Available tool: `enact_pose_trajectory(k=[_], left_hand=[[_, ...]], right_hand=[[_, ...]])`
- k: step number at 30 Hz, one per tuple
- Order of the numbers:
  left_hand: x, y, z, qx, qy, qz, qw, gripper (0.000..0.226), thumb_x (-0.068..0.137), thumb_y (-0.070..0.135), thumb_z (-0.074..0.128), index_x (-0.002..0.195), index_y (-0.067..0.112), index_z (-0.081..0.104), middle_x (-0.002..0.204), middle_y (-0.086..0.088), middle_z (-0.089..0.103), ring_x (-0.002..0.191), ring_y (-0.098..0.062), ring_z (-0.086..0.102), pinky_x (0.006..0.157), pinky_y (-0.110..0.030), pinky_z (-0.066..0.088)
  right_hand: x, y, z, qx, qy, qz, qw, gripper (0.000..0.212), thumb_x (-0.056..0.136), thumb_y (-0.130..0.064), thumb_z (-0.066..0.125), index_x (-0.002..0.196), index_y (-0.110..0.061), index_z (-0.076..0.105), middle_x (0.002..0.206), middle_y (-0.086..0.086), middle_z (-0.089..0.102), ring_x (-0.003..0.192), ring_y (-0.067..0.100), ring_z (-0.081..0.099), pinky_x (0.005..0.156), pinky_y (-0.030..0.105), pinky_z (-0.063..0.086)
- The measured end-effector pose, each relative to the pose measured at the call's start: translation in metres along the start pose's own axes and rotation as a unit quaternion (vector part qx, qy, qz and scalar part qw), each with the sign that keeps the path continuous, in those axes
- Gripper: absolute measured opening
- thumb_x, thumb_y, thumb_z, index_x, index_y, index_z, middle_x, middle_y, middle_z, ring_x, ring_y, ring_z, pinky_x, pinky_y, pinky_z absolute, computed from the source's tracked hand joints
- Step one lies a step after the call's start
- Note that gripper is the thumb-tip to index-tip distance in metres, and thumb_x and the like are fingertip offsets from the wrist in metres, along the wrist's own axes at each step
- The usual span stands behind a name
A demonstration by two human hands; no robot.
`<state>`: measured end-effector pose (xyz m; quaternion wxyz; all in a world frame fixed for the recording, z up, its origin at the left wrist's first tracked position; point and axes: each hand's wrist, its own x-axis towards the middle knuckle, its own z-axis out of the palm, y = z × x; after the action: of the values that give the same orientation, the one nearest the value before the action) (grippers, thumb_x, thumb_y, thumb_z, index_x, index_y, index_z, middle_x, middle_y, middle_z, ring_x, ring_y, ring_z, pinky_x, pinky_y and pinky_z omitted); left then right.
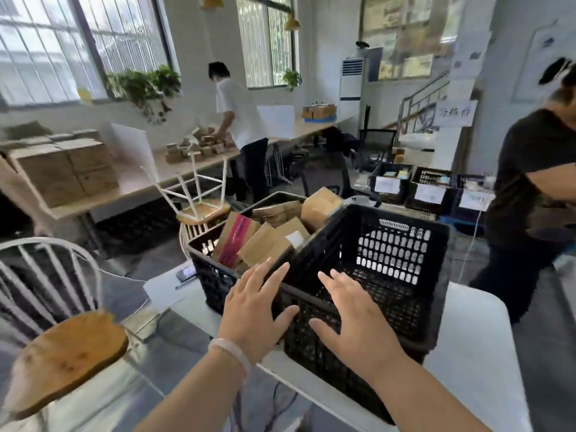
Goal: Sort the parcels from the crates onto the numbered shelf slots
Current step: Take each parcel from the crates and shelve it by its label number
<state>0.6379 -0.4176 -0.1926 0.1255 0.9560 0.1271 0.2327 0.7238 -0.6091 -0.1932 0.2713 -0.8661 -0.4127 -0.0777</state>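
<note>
1. Two black mesh crates stand touching on a white table (pixel 477 353). The far crate (pixel 212 282) is heaped with brown cardboard parcels (pixel 268 244) lying at all angles, some rising above its rim.
2. The near crate (pixel 402 244) shows its bare mesh floor and slotted walls.
3. The left hand (pixel 254 310) is spread flat, fingers straight and apart, holding nothing. It is over the near crate's left corner, fingertips towards the parcels. A pale bracelet (pixel 230 353) is on its wrist.
4. The right hand (pixel 352 319) is likewise spread wide and holds nothing, over the near crate's front rim. Whether either hand touches the crate cannot be told.
5. One upright parcel has a red tape strip (pixel 233 241); another bears a white label (pixel 294 238), too blurred to read.
6. A paper sign (pixel 455 113) on the right wall carries handwritten characters, not clearly legible. More crates (pixel 430 191) on the floor wear white labels, unreadable.
7. A wood-seated white chair (pixel 62 344) stands on the left. A phone (pixel 186 272) lies beside the far crate.
8. The room is bright, with barred windows and plants. A person in white (pixel 240 113) works at a long bench stacked with boxes. A person in black (pixel 536 182) stands on the right.
</note>
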Motion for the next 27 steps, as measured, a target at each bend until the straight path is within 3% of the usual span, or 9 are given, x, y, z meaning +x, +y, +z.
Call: enact_pose_trajectory(k=[6, 10, 13, 18, 22, 27], left_hand=[[0.033, -0.063, 0.003, -0.041, -0.006, -0.005, 0.999, 0.072, 0.088, 0.056, 0.058, 0.151, 0.043, 0.026, 0.159, 0.01, 0.025, 0.146, -0.014, 0.02, 0.119, -0.036, 0.021], [0.066, -0.091, 0.021, -0.07, -0.018, -0.015, 0.997, 0.07, 0.089, 0.053, 0.06, 0.151, 0.04, 0.029, 0.156, 0.01, 0.031, 0.144, -0.013, 0.025, 0.118, -0.033, 0.022], [0.098, -0.109, 0.036, -0.071, -0.05, -0.021, 0.996, 0.071, 0.09, 0.053, 0.059, 0.152, 0.041, 0.025, 0.155, 0.011, 0.031, 0.143, -0.015, 0.025, 0.117, -0.037, 0.025], [0.144, -0.135, 0.055, -0.077, -0.108, -0.067, 0.989, 0.08, 0.089, 0.054, 0.059, 0.154, 0.041, 0.013, 0.158, 0.009, 0.024, 0.145, -0.02, 0.022, 0.119, -0.043, 0.025], [0.168, -0.149, 0.073, -0.13, -0.178, -0.125, 0.968, 0.09, 0.087, 0.053, 0.063, 0.155, 0.037, 0.006, 0.153, 0.005, 0.033, 0.137, -0.018, 0.036, 0.112, -0.037, 0.035], [0.191, -0.16, 0.073, -0.213, -0.11, -0.128, 0.962, 0.081, 0.085, 0.056, 0.064, 0.153, 0.036, 0.024, 0.146, 0.008, 0.042, 0.129, -0.01, 0.043, 0.105, -0.027, 0.036]], right_hand=[[0.038, -0.018, 0.045, 0.017, -0.043, 0.042, 0.998, 0.074, 0.091, -0.059, 0.047, 0.151, -0.043, 0.007, 0.16, -0.014, 0.007, 0.146, 0.005, 0.0, 0.115, 0.026, 0.008], [0.078, -0.006, 0.058, 0.048, -0.042, 0.1, 0.993, 0.073, 0.091, -0.055, 0.052, 0.152, -0.037, 0.016, 0.159, -0.012, 0.013, 0.146, 0.006, 0.005, 0.115, 0.026, 0.009], [0.111, 0.004, 0.072, 0.048, -0.056, 0.144, 0.987, 0.069, 0.091, -0.054, 0.052, 0.151, -0.031, 0.026, 0.16, -0.007, 0.014, 0.146, 0.011, 0.005, 0.116, 0.029, 0.012], [0.157, 0.014, 0.097, 0.026, -0.113, 0.186, 0.976, 0.069, 0.095, -0.054, 0.046, 0.152, -0.022, 0.025, 0.162, 0.001, 0.008, 0.148, 0.018, -0.001, 0.118, 0.035, 0.009], [0.185, 0.015, 0.112, 0.022, -0.136, 0.183, 0.973, 0.067, 0.093, -0.055, 0.046, 0.15, -0.025, 0.03, 0.162, 0.002, 0.008, 0.148, 0.022, -0.003, 0.12, 0.037, 0.005], [0.211, 0.008, 0.118, 0.148, -0.088, 0.19, 0.967, 0.082, 0.087, -0.06, 0.052, 0.154, -0.03, 0.015, 0.157, -0.006, 0.018, 0.146, 0.013, 0.008, 0.12, 0.039, 0.017]])
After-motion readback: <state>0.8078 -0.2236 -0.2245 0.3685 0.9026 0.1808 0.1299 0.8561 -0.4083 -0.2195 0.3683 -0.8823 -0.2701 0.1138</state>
